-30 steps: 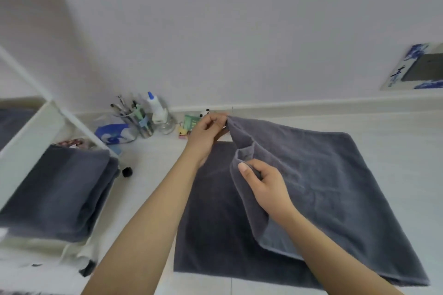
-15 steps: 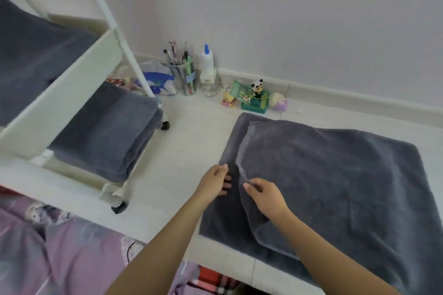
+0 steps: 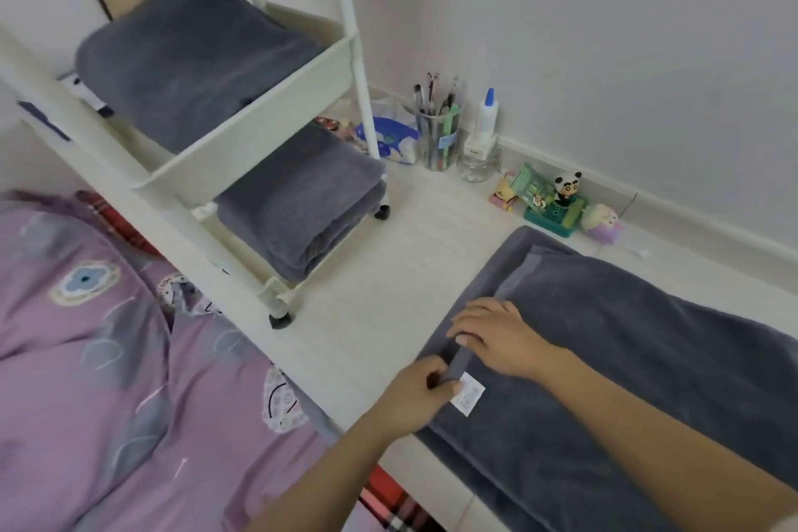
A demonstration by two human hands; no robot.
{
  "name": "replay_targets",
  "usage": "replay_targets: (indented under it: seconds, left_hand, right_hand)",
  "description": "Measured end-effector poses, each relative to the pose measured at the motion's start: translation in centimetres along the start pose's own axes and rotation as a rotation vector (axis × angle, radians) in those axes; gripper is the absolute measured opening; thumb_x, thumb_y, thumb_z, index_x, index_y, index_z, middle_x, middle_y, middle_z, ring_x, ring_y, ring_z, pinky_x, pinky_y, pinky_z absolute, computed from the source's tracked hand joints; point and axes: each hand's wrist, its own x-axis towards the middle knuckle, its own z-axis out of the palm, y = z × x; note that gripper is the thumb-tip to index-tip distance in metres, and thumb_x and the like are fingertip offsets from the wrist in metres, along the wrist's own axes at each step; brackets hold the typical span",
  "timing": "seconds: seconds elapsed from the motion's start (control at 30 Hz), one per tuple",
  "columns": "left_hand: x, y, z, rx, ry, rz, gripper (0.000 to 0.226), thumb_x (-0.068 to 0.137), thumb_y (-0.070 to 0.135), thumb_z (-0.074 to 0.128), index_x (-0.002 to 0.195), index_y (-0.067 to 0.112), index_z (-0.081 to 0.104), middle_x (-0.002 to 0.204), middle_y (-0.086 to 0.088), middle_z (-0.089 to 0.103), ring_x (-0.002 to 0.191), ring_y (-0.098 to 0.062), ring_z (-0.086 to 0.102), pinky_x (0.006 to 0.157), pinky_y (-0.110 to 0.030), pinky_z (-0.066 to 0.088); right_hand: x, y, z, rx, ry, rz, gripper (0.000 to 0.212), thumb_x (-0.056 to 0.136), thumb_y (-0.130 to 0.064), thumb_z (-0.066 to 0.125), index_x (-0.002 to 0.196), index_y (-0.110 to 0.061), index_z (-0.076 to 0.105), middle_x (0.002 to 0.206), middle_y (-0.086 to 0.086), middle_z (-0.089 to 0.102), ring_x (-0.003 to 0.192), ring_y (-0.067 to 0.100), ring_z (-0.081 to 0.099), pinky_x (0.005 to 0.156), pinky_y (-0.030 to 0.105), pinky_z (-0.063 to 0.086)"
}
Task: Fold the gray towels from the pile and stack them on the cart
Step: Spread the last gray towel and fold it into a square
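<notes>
A gray towel [image 3: 626, 359] lies folded over on the white floor at the right. My left hand [image 3: 416, 395] pinches its near left edge beside a white label [image 3: 468, 394]. My right hand [image 3: 496, 335] rests on the same edge just above, fingers curled onto the hem. The white cart [image 3: 276, 130] stands at the left. A folded gray towel [image 3: 190, 52] lies in its upper tray. Two folded gray towels [image 3: 298, 199] are stacked on its lower tray.
A pen cup [image 3: 436, 138], a glue bottle on a glass jar [image 3: 481, 143], a tissue pack [image 3: 388, 138] and small toys [image 3: 557, 203] line the wall's base. A purple patterned cloth [image 3: 108, 359] covers the lower left. The cart's wheel [image 3: 278, 317] stands near my left hand.
The towel's raised edge has been laid down flat. Both hands moved toward me along the left edge to the labelled corner. The view swung left and down, showing more of the cart.
</notes>
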Motion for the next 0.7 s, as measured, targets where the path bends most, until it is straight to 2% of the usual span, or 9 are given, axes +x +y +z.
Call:
replay_targets:
  seconds: [0.07, 0.13, 0.27, 0.33, 0.4, 0.47, 0.53, 0.57, 0.7]
  left_hand:
    - [-0.9, 0.2, -0.8, -0.071, -0.004, -0.005, 0.026, 0.093, 0.031, 0.055, 0.075, 0.017, 0.042, 0.068, 0.009, 0.04, 0.063, -0.004, 0.037, 0.058, -0.018, 0.031]
    - [-1.6, 0.4, -1.3, -0.135, -0.003, -0.014, 0.026, 0.094, 0.031, 0.055, 0.075, 0.019, 0.043, 0.068, 0.011, 0.039, 0.064, -0.004, 0.038, 0.061, -0.019, 0.031]
    - [-3.5, 0.6, -2.0, -0.285, 0.015, -0.056, 0.023, 0.093, 0.034, 0.056, 0.075, 0.022, 0.049, 0.068, 0.013, 0.047, 0.068, -0.005, 0.044, 0.063, -0.021, 0.034]
    - [-4.5, 1.0, -2.1, -0.561, -0.027, -0.069, 0.019, 0.087, 0.033, 0.061, 0.075, 0.019, 0.054, 0.069, 0.009, 0.054, 0.068, -0.006, 0.049, 0.062, -0.019, 0.036]
    - [-4.9, 1.0, -2.4, -0.697, 0.047, -0.121, 0.022, 0.076, 0.034, 0.062, 0.076, 0.013, 0.057, 0.07, 0.001, 0.057, 0.068, -0.01, 0.053, 0.061, -0.02, 0.037]
    - [-4.1, -0.1, -2.3, -0.447, 0.237, -0.222, 0.025, 0.076, 0.036, 0.055, 0.074, 0.011, 0.055, 0.071, 0.0, 0.055, 0.069, -0.013, 0.052, 0.059, -0.023, 0.035]
    - [-3.0, -1.6, -1.6, -0.088, 0.31, -0.313, 0.024, 0.088, 0.033, 0.051, 0.078, 0.011, 0.053, 0.078, 0.0, 0.057, 0.074, -0.016, 0.053, 0.06, -0.024, 0.036]
    - [-2.6, -2.1, -1.1, -0.006, 0.34, -0.353, 0.02, 0.092, 0.029, 0.05, 0.081, 0.012, 0.053, 0.082, -0.002, 0.058, 0.076, -0.018, 0.053, 0.061, -0.025, 0.037]
    - [-1.8, -2.9, -0.1, -0.031, 0.535, -0.412, 0.015, 0.096, 0.023, 0.046, 0.089, 0.009, 0.047, 0.087, -0.005, 0.057, 0.083, -0.025, 0.055, 0.067, -0.03, 0.037]
  right_hand:
    - [0.7, 0.5, -1.4, -0.135, -0.114, -0.055, 0.032, 0.1, -0.041, 0.031, 0.109, -0.031, 0.06, 0.106, -0.014, 0.056, 0.121, 0.014, 0.034, 0.107, 0.032, 0.013]
    - [0.7, 1.1, -3.0, -0.233, -0.221, -0.052, 0.036, 0.098, -0.05, 0.03, 0.101, -0.03, 0.06, 0.087, -0.012, 0.049, 0.103, 0.013, 0.035, 0.109, 0.036, 0.012]
    - [0.7, 1.2, -5.8, -0.29, -0.426, -0.058, 0.04, 0.094, -0.057, 0.032, 0.075, -0.028, 0.051, 0.092, -0.004, 0.05, 0.099, 0.013, 0.035, 0.107, 0.038, 0.013]
    - [0.9, 1.0, -7.1, -0.15, -0.453, -0.091, 0.043, 0.094, -0.053, 0.04, 0.075, -0.017, 0.053, 0.096, 0.005, 0.055, 0.099, 0.016, 0.042, 0.105, 0.037, 0.022]
    - [1.8, 0.5, -7.6, 0.106, -0.43, -0.105, 0.045, 0.093, -0.048, 0.046, 0.079, -0.007, 0.057, 0.095, 0.011, 0.057, 0.096, 0.02, 0.05, 0.096, 0.037, 0.035]
    - [3.4, -0.2, -6.2, 0.192, -0.387, -0.11, 0.039, 0.093, -0.047, 0.05, 0.073, -0.013, 0.057, 0.085, 0.005, 0.056, 0.086, 0.019, 0.055, 0.083, 0.034, 0.042]
    - [5.0, -0.6, -3.6, 0.094, -0.324, -0.053, 0.038, 0.093, -0.047, 0.05, 0.065, -0.02, 0.047, 0.074, -0.001, 0.051, 0.071, 0.014, 0.049, 0.066, 0.029, 0.037]
    - [5.7, -0.7, -2.2, 0.032, -0.276, -0.025, 0.041, 0.093, -0.047, 0.048, 0.063, -0.02, 0.041, 0.069, -0.002, 0.047, 0.066, 0.014, 0.046, 0.059, 0.028, 0.032]
    - [6.8, -1.2, 0.0, -0.158, -0.091, -0.007, 0.038, 0.096, -0.049, 0.038, 0.07, -0.022, 0.04, 0.072, -0.005, 0.051, 0.075, 0.016, 0.053, 0.054, 0.029, 0.03]
